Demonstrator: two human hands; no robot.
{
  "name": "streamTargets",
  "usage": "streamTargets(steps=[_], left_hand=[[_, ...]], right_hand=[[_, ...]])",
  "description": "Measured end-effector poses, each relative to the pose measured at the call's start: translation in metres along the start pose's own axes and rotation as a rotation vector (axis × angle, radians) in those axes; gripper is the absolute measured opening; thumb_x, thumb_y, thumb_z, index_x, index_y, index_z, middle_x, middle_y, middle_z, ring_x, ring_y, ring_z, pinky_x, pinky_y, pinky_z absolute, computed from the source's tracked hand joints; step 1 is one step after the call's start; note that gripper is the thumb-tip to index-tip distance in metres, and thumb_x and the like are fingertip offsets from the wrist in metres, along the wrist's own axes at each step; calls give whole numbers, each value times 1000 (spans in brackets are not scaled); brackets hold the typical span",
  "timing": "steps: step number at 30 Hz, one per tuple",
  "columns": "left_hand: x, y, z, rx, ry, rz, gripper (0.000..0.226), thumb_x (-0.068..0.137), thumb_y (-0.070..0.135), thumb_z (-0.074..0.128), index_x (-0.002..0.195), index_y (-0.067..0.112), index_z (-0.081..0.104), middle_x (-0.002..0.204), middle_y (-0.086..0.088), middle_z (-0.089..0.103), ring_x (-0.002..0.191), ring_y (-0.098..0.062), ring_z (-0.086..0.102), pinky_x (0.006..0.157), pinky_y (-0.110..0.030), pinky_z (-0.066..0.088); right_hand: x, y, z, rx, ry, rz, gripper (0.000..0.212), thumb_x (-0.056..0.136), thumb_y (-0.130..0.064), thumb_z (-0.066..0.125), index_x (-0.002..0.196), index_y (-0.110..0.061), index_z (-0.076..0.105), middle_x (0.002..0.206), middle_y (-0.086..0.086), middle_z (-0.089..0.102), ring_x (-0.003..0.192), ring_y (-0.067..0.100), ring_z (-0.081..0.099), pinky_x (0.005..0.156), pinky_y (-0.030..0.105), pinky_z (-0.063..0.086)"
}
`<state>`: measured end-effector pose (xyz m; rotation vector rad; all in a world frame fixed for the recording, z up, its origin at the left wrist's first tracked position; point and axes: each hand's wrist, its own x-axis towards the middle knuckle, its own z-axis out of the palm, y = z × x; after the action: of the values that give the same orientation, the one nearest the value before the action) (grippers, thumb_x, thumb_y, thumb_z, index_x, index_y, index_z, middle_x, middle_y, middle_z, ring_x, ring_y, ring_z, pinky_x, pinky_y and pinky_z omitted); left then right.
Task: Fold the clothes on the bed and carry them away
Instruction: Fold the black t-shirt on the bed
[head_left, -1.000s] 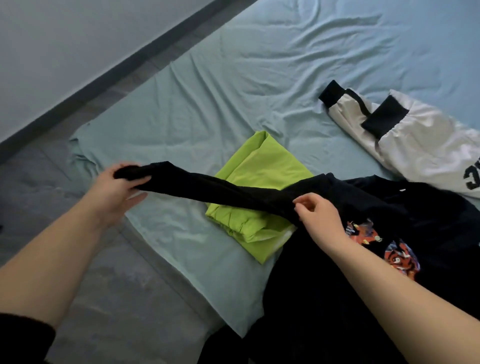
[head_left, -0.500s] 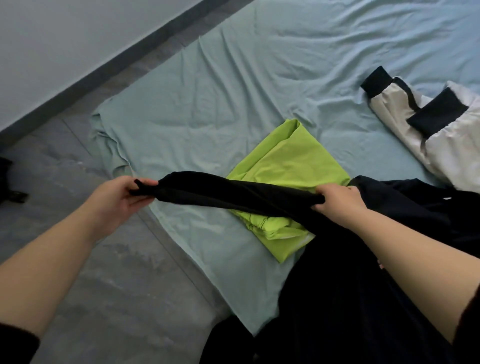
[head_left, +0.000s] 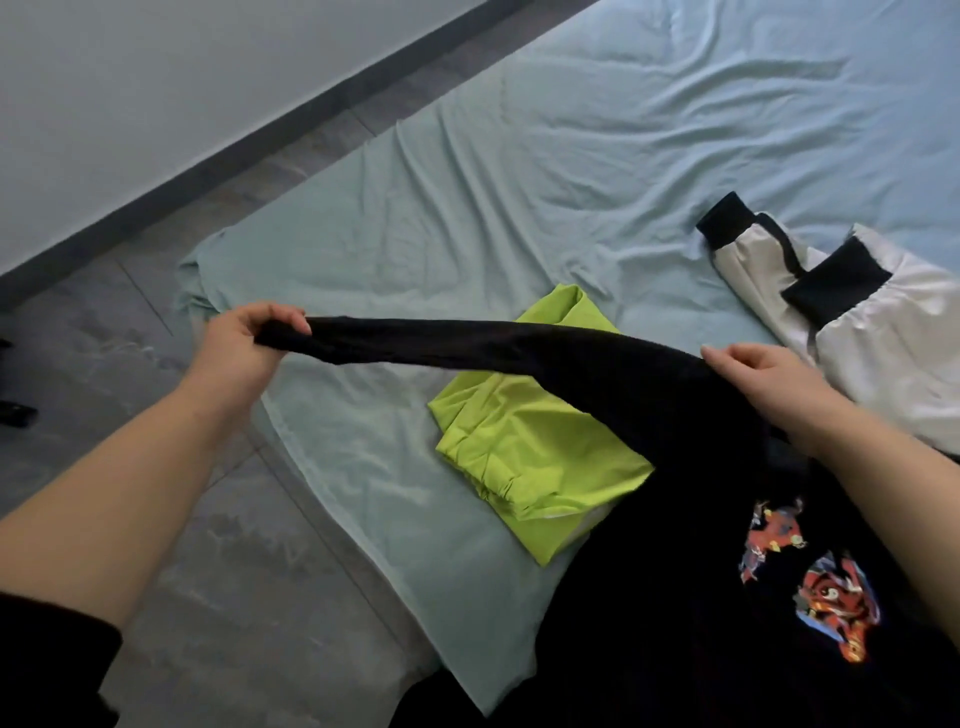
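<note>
My left hand (head_left: 244, 348) pinches the cuff, right hand (head_left: 769, 384) grips the shoulder of the black printed long-sleeve sweatshirt (head_left: 701, 545) on the bed (head_left: 571, 156). Keep sleeve taut, fold it flat across the body.

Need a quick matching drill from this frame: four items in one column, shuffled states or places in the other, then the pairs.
Column 1:
1. black sleeve
2. green garment
3. white and black garment
4. left hand

Column 2:
A. folded, lying on the sheet
B. gripping the cuff end
C. stretched out between both hands
D. unfolded, at the right edge of the view

Pairs: 1-C, 2-A, 3-D, 4-B. The right hand holds the sleeve's shoulder end.
</note>
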<state>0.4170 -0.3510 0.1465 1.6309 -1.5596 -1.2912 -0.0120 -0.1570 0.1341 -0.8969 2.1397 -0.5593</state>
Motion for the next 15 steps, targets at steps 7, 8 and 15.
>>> streamTargets(steps=[7,8,15], left_hand=[[4,-77,14,283,-195,-316,56,83,-23,26,111,-1,69,102,-14,63,83,-25,54,63,-20,44],[1,-91,17,226,-210,-418,55,85,-20,26,116,0,67,102,-15,61,80,-26,54,65,-26,49],[2,-134,35,-87,86,-664,45,89,21,67,128,10,46,122,-16,58,104,-31,62,80,-40,54]], right_hand=[[8,19,76,-585,109,26,35,91,-37,59,121,-20,61,124,11,59,119,34,51,97,45,39],[4,23,89,-637,105,-15,40,90,-38,58,128,-22,58,130,9,56,124,32,47,102,45,35],[-10,21,139,-453,205,-256,29,97,-29,49,121,-25,65,138,-2,55,134,19,43,111,46,23]])
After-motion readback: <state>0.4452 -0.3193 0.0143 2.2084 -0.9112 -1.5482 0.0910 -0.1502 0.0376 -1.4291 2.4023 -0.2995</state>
